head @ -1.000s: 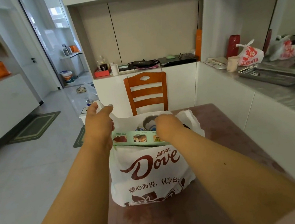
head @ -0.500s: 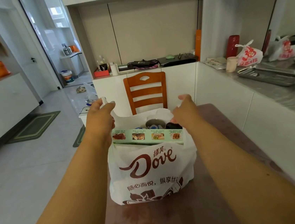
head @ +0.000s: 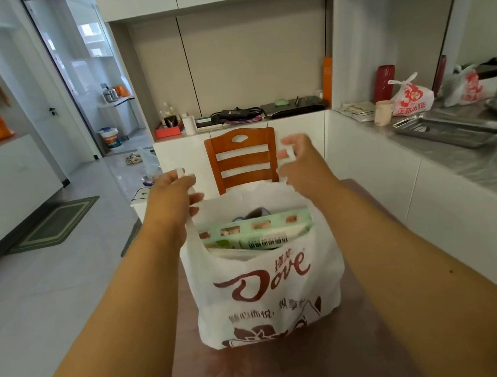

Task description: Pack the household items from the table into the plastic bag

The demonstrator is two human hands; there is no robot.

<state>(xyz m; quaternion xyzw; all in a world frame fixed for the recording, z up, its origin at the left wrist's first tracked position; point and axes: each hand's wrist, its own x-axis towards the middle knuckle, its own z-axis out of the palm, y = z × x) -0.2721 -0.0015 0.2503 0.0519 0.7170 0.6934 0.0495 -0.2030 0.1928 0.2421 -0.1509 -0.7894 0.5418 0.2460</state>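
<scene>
On the dark brown tabletop stands a white printed plastic bag, a pale green carton inside. Left hand fingers pinch its left handle; right hand fingers curl around the right handle.

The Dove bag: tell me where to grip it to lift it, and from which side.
Grip the plastic bag by its two handle loops, from above, one at each side. The left hand already pinches the left loop; the right hand is at the right one. The bag stands upright and full, mouth open.
</scene>
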